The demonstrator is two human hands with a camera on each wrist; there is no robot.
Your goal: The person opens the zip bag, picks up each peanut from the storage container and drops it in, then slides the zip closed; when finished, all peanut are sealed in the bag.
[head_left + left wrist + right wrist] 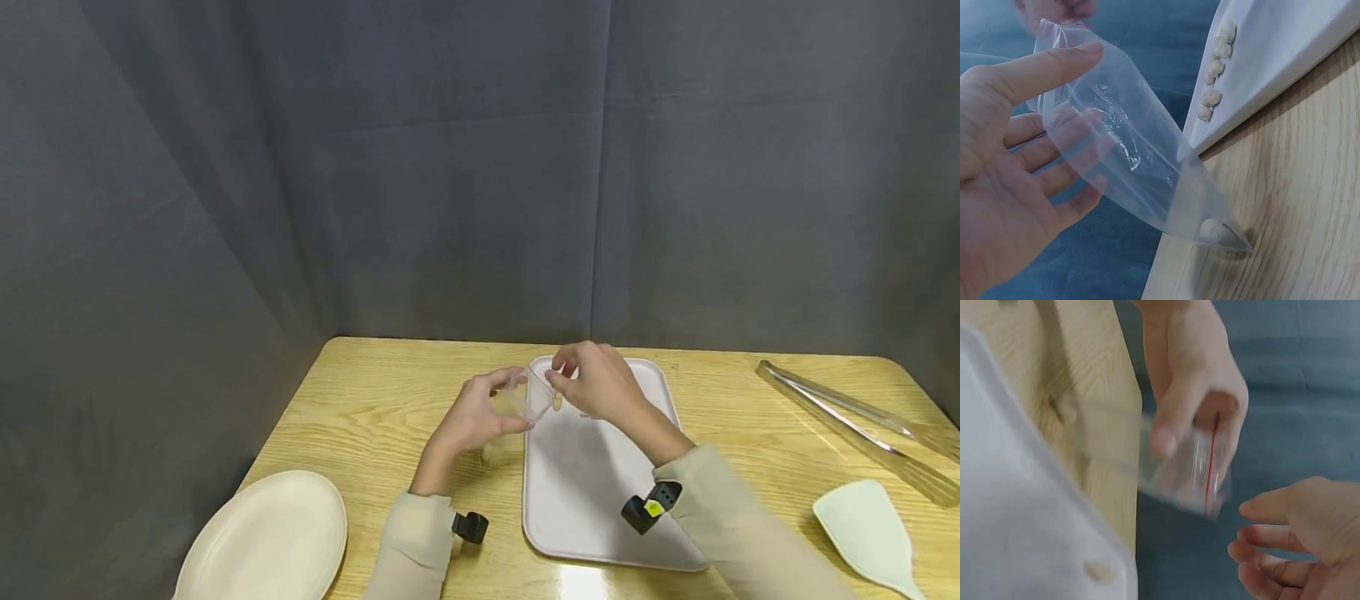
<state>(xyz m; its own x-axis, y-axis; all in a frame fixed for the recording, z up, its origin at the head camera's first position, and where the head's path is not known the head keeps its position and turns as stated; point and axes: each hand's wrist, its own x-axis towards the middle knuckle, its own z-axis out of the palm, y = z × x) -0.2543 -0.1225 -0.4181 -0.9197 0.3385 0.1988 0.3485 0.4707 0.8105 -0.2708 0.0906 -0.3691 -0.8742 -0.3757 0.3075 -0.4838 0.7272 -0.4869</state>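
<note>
My left hand grips a clear zip bag between thumb and fingers, over the left edge of the pale tray. The bag hangs slanted, and a single peanut in its shell lies in its bottom corner. A red line runs along the bag's mouth in the right wrist view. Close to that mouth is my right hand, its fingers loosely bent, a small gap from the bag and with nothing visible in them. Several unshelled peanuts lie in a row on the tray.
An off-white plate stands at the table's front left. On the right lie metal tongs and a pale green spatula. Dark curtains hang behind the wooden table.
</note>
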